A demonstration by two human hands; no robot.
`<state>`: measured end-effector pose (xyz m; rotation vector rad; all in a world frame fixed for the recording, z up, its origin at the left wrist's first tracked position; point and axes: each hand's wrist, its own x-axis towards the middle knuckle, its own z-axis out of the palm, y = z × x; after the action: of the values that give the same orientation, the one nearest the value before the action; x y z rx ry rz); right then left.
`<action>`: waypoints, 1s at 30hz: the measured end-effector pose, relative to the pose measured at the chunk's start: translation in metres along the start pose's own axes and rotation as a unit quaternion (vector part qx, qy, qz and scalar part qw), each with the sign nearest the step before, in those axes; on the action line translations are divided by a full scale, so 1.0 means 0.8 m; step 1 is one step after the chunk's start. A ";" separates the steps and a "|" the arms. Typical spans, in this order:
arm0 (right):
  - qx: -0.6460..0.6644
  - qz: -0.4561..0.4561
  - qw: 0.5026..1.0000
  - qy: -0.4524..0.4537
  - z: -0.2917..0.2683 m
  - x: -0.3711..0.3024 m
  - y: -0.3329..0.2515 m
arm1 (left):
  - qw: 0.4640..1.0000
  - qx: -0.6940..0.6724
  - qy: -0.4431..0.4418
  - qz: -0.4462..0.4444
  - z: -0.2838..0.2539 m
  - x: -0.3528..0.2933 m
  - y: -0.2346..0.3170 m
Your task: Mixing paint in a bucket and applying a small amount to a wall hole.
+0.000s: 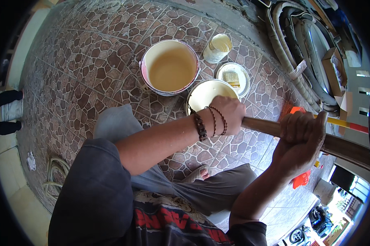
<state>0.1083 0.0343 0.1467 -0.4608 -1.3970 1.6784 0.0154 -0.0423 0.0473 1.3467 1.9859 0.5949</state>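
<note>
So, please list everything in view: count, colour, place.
Wooden pole: one, brown, right
Large bucket: one, cream inside, top centre
Smaller bucket: one, cream inside, centre
Container: one, whitish, top centre
Lid: one, white, below container
Paintbrush: one, pale, on lid
Tubes: several, beige and dark, top right
Cardboard: some, brown, right
Striped pole: one, yellow, red, right
Coil: one, pale, lower left
Motorcycle: at least one, dark, lower right
Tiles: many, brown, floor
Bracelets: several, brown, centre
Left hand: one, bare, on pole
Right hand: one, bare, on pole

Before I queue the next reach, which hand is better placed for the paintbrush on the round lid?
Likely the left hand: it appears nearer the flat paintbrush, while the right hand is farther. Both grip the wooden pole, so the left would release first.
</note>
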 end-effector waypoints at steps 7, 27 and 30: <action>-0.131 -0.076 0.988 0.036 0.011 -0.012 -0.004 | 0.978 0.017 0.206 0.034 0.028 0.033 -0.005; -0.206 -0.148 0.967 -0.021 -0.007 -0.009 -0.006 | 0.974 -0.024 0.215 0.067 0.044 0.037 0.003; -0.190 -0.075 0.979 0.026 -0.014 -0.011 -0.017 | 0.993 -0.029 0.088 0.070 0.053 0.018 0.017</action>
<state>0.1264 0.0333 0.1538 -0.5908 -1.6766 1.2711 0.0514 -0.0237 0.0243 1.4500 2.0059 0.8578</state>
